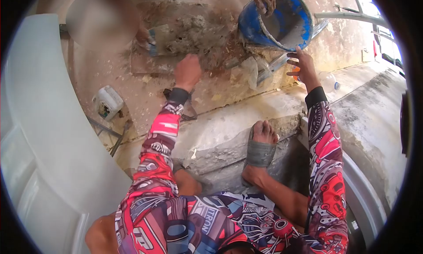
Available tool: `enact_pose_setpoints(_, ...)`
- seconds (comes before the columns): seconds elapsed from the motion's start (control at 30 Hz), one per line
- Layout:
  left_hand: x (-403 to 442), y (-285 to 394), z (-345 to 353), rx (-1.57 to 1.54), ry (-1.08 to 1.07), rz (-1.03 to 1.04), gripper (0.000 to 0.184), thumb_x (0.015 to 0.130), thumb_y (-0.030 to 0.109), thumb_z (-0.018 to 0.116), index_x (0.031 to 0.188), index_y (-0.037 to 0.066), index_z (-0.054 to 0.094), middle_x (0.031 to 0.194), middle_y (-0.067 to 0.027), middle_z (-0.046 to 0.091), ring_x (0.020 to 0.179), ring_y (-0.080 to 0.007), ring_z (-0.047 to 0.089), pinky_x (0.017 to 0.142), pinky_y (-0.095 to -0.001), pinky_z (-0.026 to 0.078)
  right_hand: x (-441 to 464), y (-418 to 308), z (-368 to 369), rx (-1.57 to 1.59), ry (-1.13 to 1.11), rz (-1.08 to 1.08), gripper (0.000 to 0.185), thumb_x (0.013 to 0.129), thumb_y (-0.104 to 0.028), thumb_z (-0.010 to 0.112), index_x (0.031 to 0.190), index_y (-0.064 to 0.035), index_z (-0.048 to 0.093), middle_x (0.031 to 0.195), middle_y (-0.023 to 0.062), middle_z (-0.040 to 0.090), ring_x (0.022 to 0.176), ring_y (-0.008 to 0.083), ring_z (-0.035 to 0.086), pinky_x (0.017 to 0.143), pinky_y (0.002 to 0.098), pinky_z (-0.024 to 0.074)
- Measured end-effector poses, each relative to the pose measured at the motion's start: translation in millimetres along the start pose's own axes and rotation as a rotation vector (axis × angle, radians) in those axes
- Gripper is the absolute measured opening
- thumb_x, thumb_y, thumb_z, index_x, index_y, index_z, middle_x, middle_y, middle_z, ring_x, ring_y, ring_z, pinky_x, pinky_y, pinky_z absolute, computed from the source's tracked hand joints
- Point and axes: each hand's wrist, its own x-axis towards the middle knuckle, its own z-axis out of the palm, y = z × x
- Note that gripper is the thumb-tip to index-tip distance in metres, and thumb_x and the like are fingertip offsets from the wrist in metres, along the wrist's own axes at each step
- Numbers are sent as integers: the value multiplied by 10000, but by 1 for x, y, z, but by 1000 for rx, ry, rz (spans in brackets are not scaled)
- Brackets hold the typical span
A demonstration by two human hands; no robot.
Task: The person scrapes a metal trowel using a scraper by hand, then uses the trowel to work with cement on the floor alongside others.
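Note:
My left hand [188, 72] is closed in a fist at the near edge of a mortar-covered board [152, 69]. Whatever it may hold is hidden. Wet grey mortar [194, 33] lies heaped on the board just beyond it. My right hand [304, 66] has its fingers spread, one fingertip at the rim of a blue bucket [251, 25]. The bucket is tilted, its inside coated with grey mortar. Another person's hand [263, 0] is on the bucket's far rim. That person's other hand [143, 36] is by a flat, blue-edged tool [152, 42] against the mortar.
A cut white plastic jug [108, 103] and a black strap [189, 111] lie on the floor. A clear bottle [329, 82] lies beyond my right wrist. A white door-like panel [39, 122] stands at left. My foot [263, 141] rests on a concrete step [216, 155].

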Motion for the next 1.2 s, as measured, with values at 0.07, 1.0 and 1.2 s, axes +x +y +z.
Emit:
enact_pose_setpoints(0.07, -18, -36, 14, -212, 54, -210, 156, 847, 162, 614, 787, 18, 617, 785, -146, 645, 713, -322, 639, 615, -427, 520, 5, -1, 0, -6, 15, 9, 536, 983, -495, 484, 1335, -91, 468, 1172, 92, 624, 1039, 282, 563, 794, 681, 484)
enact_pose_setpoints(1.0, 56, -57, 23, -183, 24, -215, 154, 825, 150, 585, 800, 7, 636, 923, -193, 666, 755, -445, 630, 650, -478, 512, 2, 0, -3, 46, -51, -28, 543, 978, -501, 499, 1304, -67, 470, 1215, 111, 592, 1083, 319, 538, 831, 693, 466)
enact_pose_setpoints(1.2, 61, -16, 26, 197, -125, 50, 151, 829, 124, 544, 853, 41, 669, 923, -170, 666, 799, -402, 669, 709, -502, 547, 5, 0, -5, -11, -14, -2, 547, 970, -512, 511, 1296, -75, 469, 1230, 119, 602, 1112, 324, 549, 746, 640, 545)
